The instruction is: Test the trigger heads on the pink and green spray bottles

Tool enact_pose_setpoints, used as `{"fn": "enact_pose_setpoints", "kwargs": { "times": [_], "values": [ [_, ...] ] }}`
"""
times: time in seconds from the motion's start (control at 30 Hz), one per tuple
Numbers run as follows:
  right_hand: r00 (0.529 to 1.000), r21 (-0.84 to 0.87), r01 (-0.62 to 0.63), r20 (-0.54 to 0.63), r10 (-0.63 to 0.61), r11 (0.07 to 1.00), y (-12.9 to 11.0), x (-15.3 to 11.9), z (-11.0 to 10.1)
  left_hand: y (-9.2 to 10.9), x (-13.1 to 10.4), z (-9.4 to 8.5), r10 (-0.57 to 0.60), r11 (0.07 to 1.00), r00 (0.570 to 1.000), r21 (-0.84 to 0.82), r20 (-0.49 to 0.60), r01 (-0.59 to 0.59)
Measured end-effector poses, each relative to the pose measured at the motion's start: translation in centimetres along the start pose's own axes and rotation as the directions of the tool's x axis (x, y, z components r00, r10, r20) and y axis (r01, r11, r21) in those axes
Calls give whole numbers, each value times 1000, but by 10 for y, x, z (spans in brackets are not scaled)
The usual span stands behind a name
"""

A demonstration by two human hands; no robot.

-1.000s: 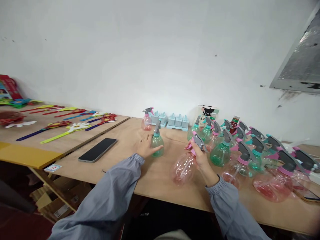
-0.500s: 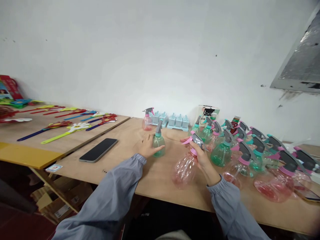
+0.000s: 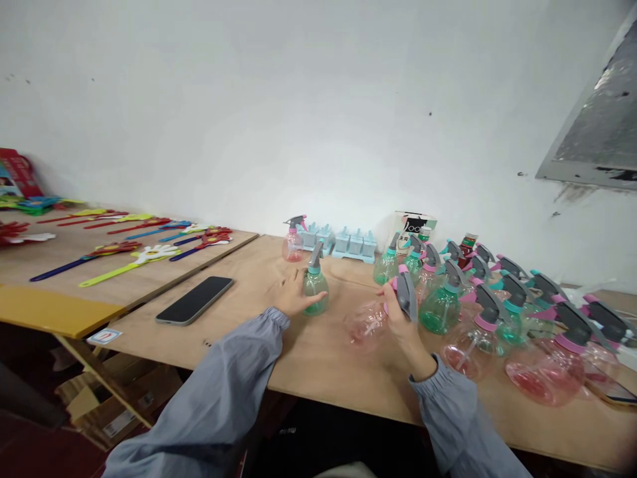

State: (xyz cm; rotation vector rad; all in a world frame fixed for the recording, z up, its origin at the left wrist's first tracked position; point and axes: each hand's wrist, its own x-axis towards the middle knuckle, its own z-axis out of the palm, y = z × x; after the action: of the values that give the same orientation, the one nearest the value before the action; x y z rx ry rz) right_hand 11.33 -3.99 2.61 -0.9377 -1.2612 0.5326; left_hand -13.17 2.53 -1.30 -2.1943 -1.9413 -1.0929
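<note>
White wall [image 3: 318,119] bounds the far side of the wooden worktop [image 3: 308,362]. Right hand [image 3: 402,328]: grasping the pink spray bottle [image 3: 365,325] at its neck; bottle tilted, base pointing left, at the near centre. Left hand [image 3: 290,297]: fingers loosely spread, not clenched, beside the upright green spray bottle [image 3: 314,284], thumb across its front. Phone [image 3: 196,301]: flat, left of this hand. Grouped spray bottles [image 3: 440,309], pink and green: upright, right side. Light-blue moulds [image 3: 354,245]: far centre, near the wall. Hand-shaped clappers [image 3: 112,274]: laid out at far left.
</note>
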Motion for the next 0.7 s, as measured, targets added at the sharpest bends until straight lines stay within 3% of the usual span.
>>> {"fn": "enact_pose_setpoints", "kwargs": {
  "times": [0.2,0.37,0.7],
  "values": [
    [994,-27,90,72,-88,996,15,23,-8,0,0,-1,13,1000,1000,-15,15,-13],
    [995,-172,36,-83,-51,985,43,65,-17,-1,0,0,8,1000,1000,-1,9,-8],
    [976,-227,-3,-214,-47,974,87,122,-19,-4,0,1,21,1000,1000,-15,9,-21]
  ]
}}
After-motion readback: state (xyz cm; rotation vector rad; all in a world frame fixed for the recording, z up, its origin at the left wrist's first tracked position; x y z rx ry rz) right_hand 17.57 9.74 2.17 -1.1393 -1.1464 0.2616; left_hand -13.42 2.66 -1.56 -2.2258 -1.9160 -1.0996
